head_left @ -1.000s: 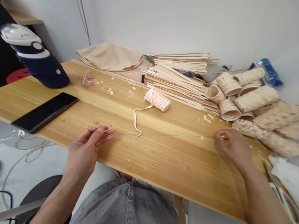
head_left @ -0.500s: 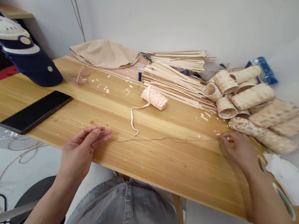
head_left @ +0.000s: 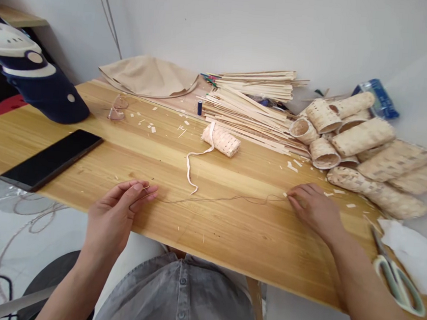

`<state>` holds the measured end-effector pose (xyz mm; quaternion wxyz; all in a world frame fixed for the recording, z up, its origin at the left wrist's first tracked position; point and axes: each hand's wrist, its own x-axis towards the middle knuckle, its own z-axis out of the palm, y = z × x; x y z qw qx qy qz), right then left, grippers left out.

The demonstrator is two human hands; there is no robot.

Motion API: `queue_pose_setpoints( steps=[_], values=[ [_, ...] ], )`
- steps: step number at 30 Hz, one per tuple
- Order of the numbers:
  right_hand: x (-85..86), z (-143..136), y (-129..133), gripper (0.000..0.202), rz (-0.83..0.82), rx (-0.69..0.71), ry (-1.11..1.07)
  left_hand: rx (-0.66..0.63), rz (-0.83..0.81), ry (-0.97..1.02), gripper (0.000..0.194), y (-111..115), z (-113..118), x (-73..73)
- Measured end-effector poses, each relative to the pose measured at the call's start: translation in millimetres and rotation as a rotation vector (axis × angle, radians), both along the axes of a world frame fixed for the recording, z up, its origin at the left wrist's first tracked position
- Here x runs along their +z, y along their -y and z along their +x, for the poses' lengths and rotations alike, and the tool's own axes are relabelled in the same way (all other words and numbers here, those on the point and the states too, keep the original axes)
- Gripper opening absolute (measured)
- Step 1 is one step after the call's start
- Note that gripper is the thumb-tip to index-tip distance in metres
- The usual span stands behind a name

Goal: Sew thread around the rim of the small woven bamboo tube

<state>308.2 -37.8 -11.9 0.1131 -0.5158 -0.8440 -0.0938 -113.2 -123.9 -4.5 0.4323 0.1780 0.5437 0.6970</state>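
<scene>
A thin dark thread runs loosely across the wooden table between my hands. My left hand, above the front edge, is closed in a pinch on one end of the thread; a small part of what sits in the fingertips is hidden. My right hand lies low over the table with its fingers closed on the other end, back of the hand upward. Beyond the thread lies a small woven cylinder of pale strips, tilted on its side. A white ribbon trails from it toward me.
Scissors and white tissue lie at the right. Woven tubes are piled behind them. Flat wooden strips, a blue thread spool and a cloth sit at the back. A phone, glasses and a bottle occupy the left.
My right hand has moved left along the thread, away from the woven tubes, and turned palm down. The scissors are now uncovered. My left hand has hardly moved.
</scene>
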Motion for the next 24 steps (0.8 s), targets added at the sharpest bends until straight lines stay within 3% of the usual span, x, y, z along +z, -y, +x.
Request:
queue_pose_setpoints(
  steps=[7,17,24],
  values=[
    [7.6,2.1,-7.6,0.021,-0.035,-0.026,0.049,-0.002,0.005,0.014,0.02,1.7,-2.1,0.7],
    [23.9,55.2,-2.1,0.018,-0.064,-0.253,-0.007,0.0,0.016,0.031,0.019,0.2,-1.8,1.4],
    [20.7,71.7,2.9,0.016,-0.084,-0.383,-0.013,-0.012,0.017,0.02,0.019,1.1,-2.0,1.1]
  ],
)
